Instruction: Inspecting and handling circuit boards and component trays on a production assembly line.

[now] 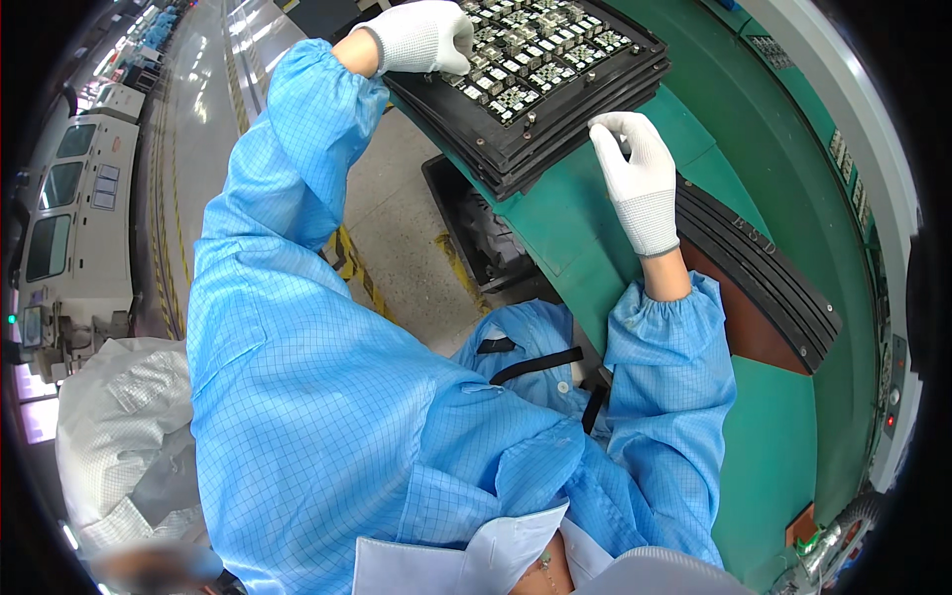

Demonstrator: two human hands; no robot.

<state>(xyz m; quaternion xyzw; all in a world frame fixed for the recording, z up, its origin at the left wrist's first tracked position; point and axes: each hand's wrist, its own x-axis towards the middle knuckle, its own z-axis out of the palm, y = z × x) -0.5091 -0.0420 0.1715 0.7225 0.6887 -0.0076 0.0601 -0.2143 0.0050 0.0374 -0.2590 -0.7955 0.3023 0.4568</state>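
A stack of black trays (476, 141) lies on the green bench at the top. In the uppermost tray sit rows of small circuit boards (540, 61) with silvery parts. My left hand (421, 38), in a white glove, is over the tray's left side with its fingers curled in against the boards. Whatever those fingers pinch is hidden. My right hand (640, 169), also gloved, is just off the tray's near right corner. Its thumb and forefinger meet in a pinch; anything between the tips is too small to make out.
The green bench mat (565, 233) runs beneath the trays. A black ribbed strip (759, 268) on a brown base stands right of my right forearm. Below the bench's left edge is a black bin (476, 223). A white machine (84, 198) stands across the aisle.
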